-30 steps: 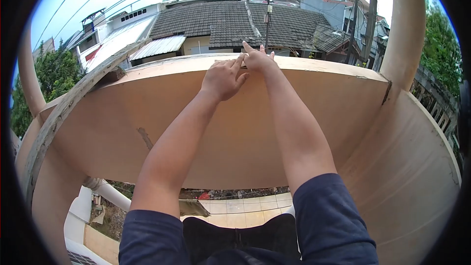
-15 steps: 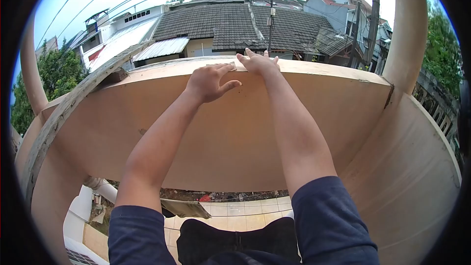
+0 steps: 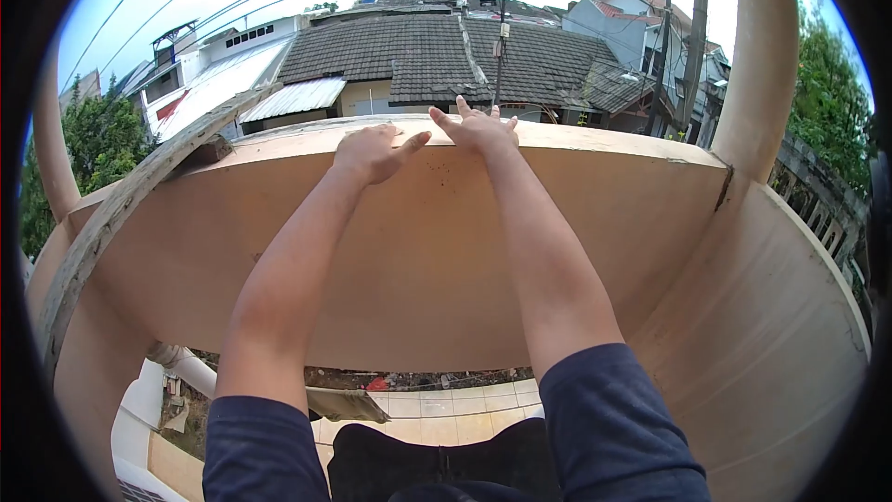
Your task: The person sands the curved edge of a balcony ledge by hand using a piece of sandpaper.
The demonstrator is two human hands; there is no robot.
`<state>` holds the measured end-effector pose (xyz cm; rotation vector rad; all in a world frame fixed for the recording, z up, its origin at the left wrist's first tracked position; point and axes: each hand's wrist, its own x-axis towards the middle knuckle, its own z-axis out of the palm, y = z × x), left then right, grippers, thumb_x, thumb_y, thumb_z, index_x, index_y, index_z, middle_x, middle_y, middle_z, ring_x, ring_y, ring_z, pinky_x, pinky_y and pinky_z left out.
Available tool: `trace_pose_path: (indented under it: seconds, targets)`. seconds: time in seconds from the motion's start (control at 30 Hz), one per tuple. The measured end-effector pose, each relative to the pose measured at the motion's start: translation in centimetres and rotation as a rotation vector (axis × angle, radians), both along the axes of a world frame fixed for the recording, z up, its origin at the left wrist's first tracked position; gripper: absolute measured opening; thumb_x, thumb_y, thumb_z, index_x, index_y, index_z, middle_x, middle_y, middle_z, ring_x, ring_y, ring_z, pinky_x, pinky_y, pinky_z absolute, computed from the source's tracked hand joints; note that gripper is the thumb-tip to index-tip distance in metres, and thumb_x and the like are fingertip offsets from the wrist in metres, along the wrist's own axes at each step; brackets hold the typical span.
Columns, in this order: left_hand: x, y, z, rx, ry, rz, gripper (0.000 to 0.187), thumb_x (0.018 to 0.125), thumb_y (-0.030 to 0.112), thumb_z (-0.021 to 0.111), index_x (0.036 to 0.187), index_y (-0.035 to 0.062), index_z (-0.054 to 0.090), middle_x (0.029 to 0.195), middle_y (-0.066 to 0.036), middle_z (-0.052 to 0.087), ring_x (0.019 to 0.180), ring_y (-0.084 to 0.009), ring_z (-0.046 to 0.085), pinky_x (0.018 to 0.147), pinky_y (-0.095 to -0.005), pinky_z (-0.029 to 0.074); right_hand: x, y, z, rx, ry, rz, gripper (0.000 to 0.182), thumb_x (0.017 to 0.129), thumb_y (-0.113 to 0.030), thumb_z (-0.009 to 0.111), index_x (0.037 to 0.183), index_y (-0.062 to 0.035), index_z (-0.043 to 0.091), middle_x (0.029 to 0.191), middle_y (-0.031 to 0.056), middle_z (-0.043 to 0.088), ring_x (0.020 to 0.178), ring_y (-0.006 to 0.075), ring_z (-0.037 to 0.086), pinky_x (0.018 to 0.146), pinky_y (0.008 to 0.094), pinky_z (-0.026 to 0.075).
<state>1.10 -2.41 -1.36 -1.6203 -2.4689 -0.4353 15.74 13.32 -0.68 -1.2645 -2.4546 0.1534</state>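
Note:
My left hand (image 3: 372, 156) presses down on the top of a peach-painted wall (image 3: 595, 143), its thumb pointing right. Partly under its fingers is a small flat tan piece (image 3: 399, 137), like a folded sheet; its kind is too small to make out. Close by on the right, my right hand (image 3: 478, 133) rests on the same wall top with its fingers spread, holding nothing. Small dark specks (image 3: 439, 172) mark the wall's face just below the hands.
A long weathered plank (image 3: 139, 191) leans over the wall at left, near a dark block (image 3: 209, 151). Round pillars (image 3: 757, 65) stand at both ends. Below are a tiled floor (image 3: 446, 409) and a hanging cloth (image 3: 348, 403). Tiled roofs (image 3: 372, 51) and wires lie beyond.
My left hand has slid left along the wall top with the flat piece, widening the gap between the hands. My right hand stays on the ledge; the view has shifted slightly.

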Motion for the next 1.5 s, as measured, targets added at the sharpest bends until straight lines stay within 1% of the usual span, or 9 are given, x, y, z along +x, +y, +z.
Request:
trace_pose_path:
  seconds: [0.33,0.5,0.57,0.7,1.03,1.2,1.33,1.47,1.5]
  targets:
    - [2.0,2.2,1.5,0.245,-0.079,-0.358,0.057,0.105,0.056,0.053,0.115,0.0065,0.08,0.091,-0.018,0.077,0.093,-0.0317,0.073,0.087,-0.0437,0.054,0.5,-0.6,0.1,0.012,0.016,-0.003,0.108,0.084,-0.1,0.025,0.17,-0.036,0.023,0.177,0.0038,0.024,0.166,0.03,0.009,0.133,0.0613,0.003]
    - [0.5,3.4,2.6,0.161,-0.192,-0.283,0.038,0.101,0.045,0.062,0.11,0.0162,0.084,0.104,-0.014,0.08,0.101,-0.0288,0.075,0.09,-0.0413,0.057,-0.5,1.0,0.0,-0.055,-0.042,0.003,0.089,0.09,-0.09,0.04,0.166,-0.0441,0.032,0.18,0.0013,0.015,0.166,0.0303,0.002,0.132,0.0638,0.004]
    - [-0.2,3.3,2.4,0.227,-0.23,-0.341,0.03,0.099,0.033,0.072,0.11,0.007,0.083,0.089,-0.013,0.079,0.072,-0.0229,0.07,0.073,-0.0382,0.054,-0.3,1.1,0.1,-0.04,-0.067,0.015,0.093,0.089,-0.092,0.04,0.167,-0.0432,0.029,0.18,0.002,0.009,0.166,0.0329,0.0,0.131,0.0648,0.004]
    - [-1.1,3.7,1.3,0.321,-0.173,-0.442,0.018,0.094,0.02,0.079,0.106,0.0067,0.084,0.101,-0.01,0.082,0.1,-0.021,0.078,0.094,-0.0349,0.059,-0.2,0.7,0.4,-0.052,-0.058,0.005,0.102,0.085,-0.095,0.044,0.169,-0.0407,0.026,0.18,0.004,0.007,0.166,0.0348,-0.004,0.131,0.0656,0.006]
    - [-2.5,5.4,0.3,0.413,-0.436,-0.43,0.03,0.095,0.017,0.078,0.121,0.0041,0.077,0.119,-0.011,0.079,0.111,-0.0225,0.075,0.099,-0.0361,0.057,0.4,0.8,0.4,-0.05,-0.032,0.088,0.08,0.095,-0.079,0.054,0.164,-0.0433,0.038,0.18,0.003,0.011,0.165,0.0354,-0.007,0.131,0.0655,0.005]
    - [-2.9,3.3,2.9,0.092,-0.157,-0.3,0.041,0.088,0.042,0.084,0.119,0.0146,0.081,0.127,-0.012,0.077,0.13,-0.0303,0.066,0.113,-0.0433,0.049,0.5,0.7,0.5,-0.062,0.008,0.193,0.055,0.096,-0.072,0.06,0.145,-0.0457,0.065,0.179,0.0007,0.017,0.166,0.0358,-0.005,0.13,0.0673,0.004]
    - [-3.2,3.0,-0.3,0.432,0.057,-0.241,0.049,0.079,0.053,0.086,0.113,0.0186,0.082,0.142,-0.012,0.069,0.145,-0.0313,0.053,0.123,-0.0451,0.039,1.1,0.5,0.0,-0.033,0.109,0.28,0.038,0.1,-0.062,0.062,0.132,-0.0446,0.075,0.177,-0.0055,0.026,0.166,0.0374,-0.003,0.13,0.0676,0.002]
    - [-2.7,3.2,-1.6,0.669,0.217,-0.194,0.042,0.085,0.044,0.084,0.114,0.0139,0.075,0.13,-0.014,0.073,0.14,-0.0357,0.055,0.116,-0.0492,0.044,0.9,0.9,-0.7,0.32,0.043,0.376,0.035,0.103,-0.054,0.062,0.125,-0.0337,0.08,0.168,-0.0046,0.044,0.164,0.0336,0.016,0.13,0.0659,0.007]
    - [-2.8,2.8,-1.5,0.663,0.232,-0.255,0.038,0.092,0.037,0.077,0.12,0.0127,0.07,0.122,-0.012,0.074,0.132,-0.0341,0.06,0.111,-0.0496,0.047,0.1,2.2,-1.1,0.402,0.025,0.496,0.036,0.104,-0.051,0.061,0.119,-0.0261,0.082,0.162,-0.002,0.053,0.157,0.0298,0.037,0.131,0.0556,0.021]
